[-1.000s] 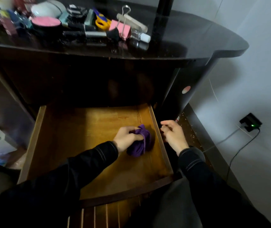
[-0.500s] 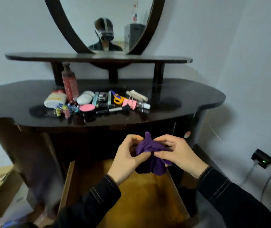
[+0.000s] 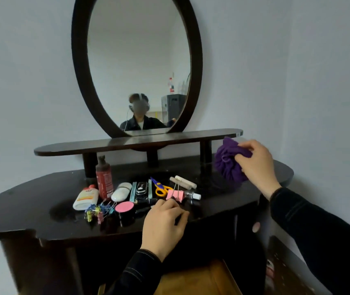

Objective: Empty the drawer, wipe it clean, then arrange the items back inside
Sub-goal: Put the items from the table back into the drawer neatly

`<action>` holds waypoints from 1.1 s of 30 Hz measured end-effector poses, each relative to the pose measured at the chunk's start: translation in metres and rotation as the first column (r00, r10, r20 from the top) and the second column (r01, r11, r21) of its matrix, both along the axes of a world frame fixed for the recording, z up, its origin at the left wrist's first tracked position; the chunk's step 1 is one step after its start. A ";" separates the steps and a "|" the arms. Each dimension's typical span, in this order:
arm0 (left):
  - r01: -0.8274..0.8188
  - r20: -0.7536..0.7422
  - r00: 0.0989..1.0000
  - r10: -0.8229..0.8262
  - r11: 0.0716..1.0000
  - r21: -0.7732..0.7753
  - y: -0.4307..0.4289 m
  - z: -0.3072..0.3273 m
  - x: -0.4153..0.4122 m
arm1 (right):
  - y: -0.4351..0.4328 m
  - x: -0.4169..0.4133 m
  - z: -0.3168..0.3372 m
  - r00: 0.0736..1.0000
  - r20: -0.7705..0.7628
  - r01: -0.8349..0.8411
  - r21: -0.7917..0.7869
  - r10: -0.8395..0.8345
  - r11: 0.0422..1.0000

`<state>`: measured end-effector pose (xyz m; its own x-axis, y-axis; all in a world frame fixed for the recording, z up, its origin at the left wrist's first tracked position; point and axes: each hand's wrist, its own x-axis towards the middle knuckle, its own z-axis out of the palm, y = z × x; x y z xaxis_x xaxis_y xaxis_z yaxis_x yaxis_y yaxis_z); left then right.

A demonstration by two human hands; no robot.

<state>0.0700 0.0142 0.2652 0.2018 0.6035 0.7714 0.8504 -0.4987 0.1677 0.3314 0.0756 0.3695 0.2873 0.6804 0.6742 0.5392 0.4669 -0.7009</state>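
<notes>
My right hand [image 3: 255,165] is raised over the right end of the dressing table top [image 3: 21,209]. Its fingers and thumb are curled round a bunched purple cloth [image 3: 228,165]. The cloth bulges out to the left of my knuckles and hangs a little below them; I cannot tell whether its lower edge touches the wood. Just behind this hand, to its left, is the end of the raised shelf [image 3: 138,142], and the oval mirror [image 3: 135,67] stands further left.

My left hand [image 3: 163,226] is lower, back upward, over the front edge of the table top. Its fingers bend down toward the surface, with the index fingertip just beside the pink binder clip [image 3: 175,194]. Something dark lies under the fingers, and I cannot tell whether they grip it or only rest there.

Just beyond the fingertips lie the yellow-handled scissors [image 3: 161,188], a black brush [image 3: 141,189], a small clear bottle [image 3: 192,195] and two wooden sticks [image 3: 182,182]. To the left of this hand sit a pink-lidded pot [image 3: 124,207], a heap of small coloured clips [image 3: 99,210], a white case [image 3: 121,191], an upright red bottle [image 3: 104,177] and a white bottle [image 3: 86,198] lying down.

Below my left wrist the drawer [image 3: 201,279] is pulled out, its wooden floor showing between my two sleeves.
</notes>
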 end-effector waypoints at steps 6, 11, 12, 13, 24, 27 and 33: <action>-0.064 0.082 0.994 0.077 0.987 -0.145 0.011 0.003 0.003 | 0.072 0.013 -0.050 0.823 0.567 0.270 -0.343 -0.031 0.900; -0.067 0.079 0.993 0.083 0.979 -0.193 0.011 0.004 0.003 | 0.067 0.002 -0.082 0.691 0.723 0.357 -0.328 -0.011 0.874; -0.070 0.080 0.993 0.087 0.978 -0.194 0.010 0.004 0.003 | 0.064 0.001 -0.080 0.697 0.717 0.352 -0.327 -0.012 0.877; -0.071 0.082 0.993 0.088 0.979 -0.193 0.010 0.004 0.003 | 0.061 0.000 -0.079 0.699 0.715 0.351 -0.322 -0.018 0.879; 0.159 0.265 0.958 -0.107 0.969 -0.186 -0.009 0.022 -0.026 | 0.021 -0.080 -0.077 0.748 0.663 0.033 -0.001 -0.024 0.999; 0.100 0.254 0.964 -0.072 0.990 -0.097 -0.008 0.034 -0.054 | 0.016 -0.123 -0.068 0.804 0.587 -0.126 0.012 0.095 0.992; -0.170 0.453 0.876 0.166 0.985 -0.032 0.006 0.049 -0.136 | 0.014 -0.187 -0.070 0.809 0.587 -0.170 0.171 0.038 0.970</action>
